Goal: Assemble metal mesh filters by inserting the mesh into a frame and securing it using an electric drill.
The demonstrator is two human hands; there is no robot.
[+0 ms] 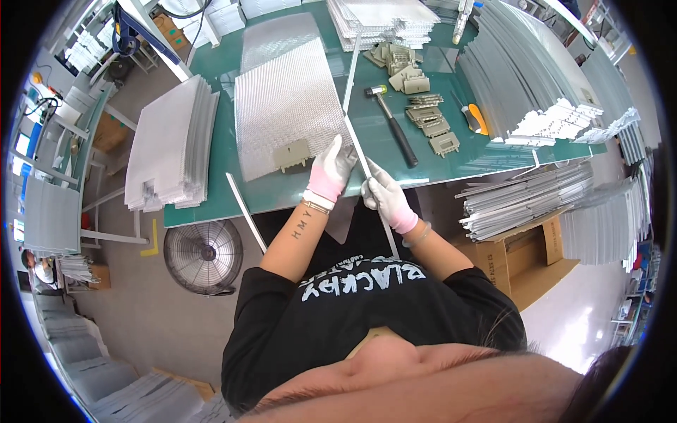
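A long, narrow pale metal strip (377, 194) slants across the table's front edge toward my body. My right hand (386, 199), in a white and pink glove, is closed around it. My left hand (333, 169), gloved alike, is at the strip's left side with bent fingers against it; its fingertips are partly hidden. Left of that hand, a khaki plastic piece (292, 154) lies on a silvery mesh panel (285, 106). Another thin strip (351, 74) runs toward the back of the table. A third strip (243, 208) juts over the front edge beside my left forearm.
On the green table (451, 169) lie a hammer (396, 127), an orange-handled screwdriver (474, 118) and khaki plastic pieces (431, 123). Panel stacks stand left (169, 141) and right (529, 77). A floor fan (204, 255) and an open cardboard box (525, 261) are below.
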